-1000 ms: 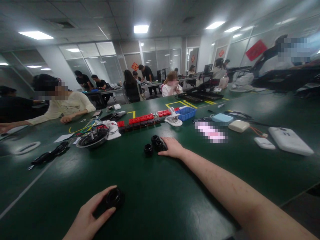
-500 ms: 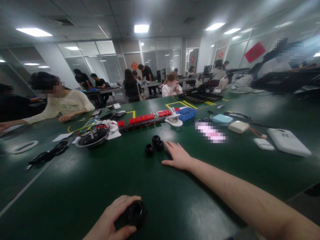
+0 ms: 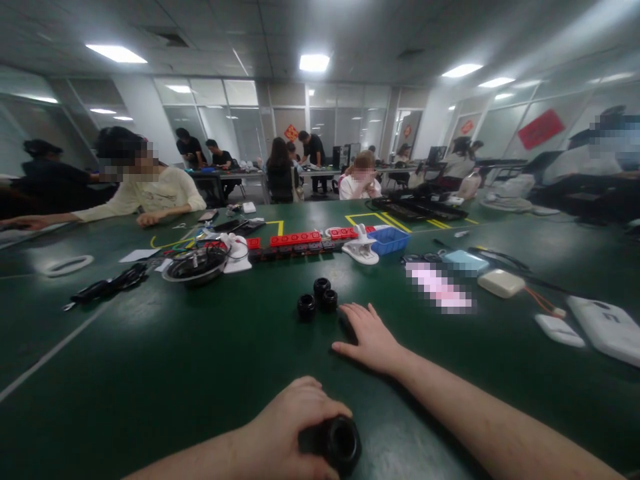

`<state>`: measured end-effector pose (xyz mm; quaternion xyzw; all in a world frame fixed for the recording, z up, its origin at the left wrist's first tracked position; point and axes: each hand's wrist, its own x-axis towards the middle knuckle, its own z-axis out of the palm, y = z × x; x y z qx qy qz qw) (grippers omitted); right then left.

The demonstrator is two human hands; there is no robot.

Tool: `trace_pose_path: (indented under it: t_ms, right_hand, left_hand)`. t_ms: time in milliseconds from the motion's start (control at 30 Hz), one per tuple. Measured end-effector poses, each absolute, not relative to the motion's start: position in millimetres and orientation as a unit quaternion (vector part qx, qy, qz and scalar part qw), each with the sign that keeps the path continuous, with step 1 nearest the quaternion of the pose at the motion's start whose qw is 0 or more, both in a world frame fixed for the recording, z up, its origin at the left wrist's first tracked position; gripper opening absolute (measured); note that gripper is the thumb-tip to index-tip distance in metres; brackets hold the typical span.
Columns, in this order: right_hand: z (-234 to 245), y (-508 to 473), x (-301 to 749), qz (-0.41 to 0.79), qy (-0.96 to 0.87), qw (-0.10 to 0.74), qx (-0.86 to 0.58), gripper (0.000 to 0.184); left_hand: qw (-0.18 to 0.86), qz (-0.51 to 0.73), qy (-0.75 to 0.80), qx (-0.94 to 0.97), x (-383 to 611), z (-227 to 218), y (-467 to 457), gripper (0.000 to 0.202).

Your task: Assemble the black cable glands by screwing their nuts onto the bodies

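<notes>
My left hand (image 3: 290,430) is closed around a black ring-shaped part (image 3: 340,443) that rests on the green table (image 3: 175,360) close to me. My right hand (image 3: 367,337) lies flat on the table with its fingers stretched out and holds nothing. Just beyond its fingertips stand three small black ring parts (image 3: 317,299) in a cluster, a little apart from the hand.
Further out lie a black round dish with cables (image 3: 195,265), red blocks in a row (image 3: 295,239), a blue bin (image 3: 389,240), a white clip (image 3: 361,248) and white devices (image 3: 603,327) at the right. A person in a cream top (image 3: 150,193) leans on the table at left; others sit behind.
My left hand has slid the black ring part to the right, towards the middle. My right hand has drawn back from the three small rings and now lies flat short of them.
</notes>
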<state>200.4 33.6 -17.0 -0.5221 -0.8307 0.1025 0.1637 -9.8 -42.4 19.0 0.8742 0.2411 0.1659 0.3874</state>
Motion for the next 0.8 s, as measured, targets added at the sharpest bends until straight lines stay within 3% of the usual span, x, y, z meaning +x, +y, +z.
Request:
trace_pose_path:
  t_ms: [267, 467, 800]
  right_hand:
    - [-14, 32, 202, 0.118, -0.829, 0.181, -0.516, 0.07]
    - [-16, 34, 211, 0.201, -0.782, 0.323, -0.494, 0.044]
    - [-9, 12, 201, 0.25, -0.787, 0.418, -0.379, 0.03]
  left_hand:
    - [0.383, 0.183, 0.212, 0.881, 7, 18, -26, 0.044]
    - [0.357, 0.191, 0.232, 0.885, 11, 10, -11, 0.043]
    - [0.301, 0.187, 0.353, 0.866, 7, 9, 4, 0.044]
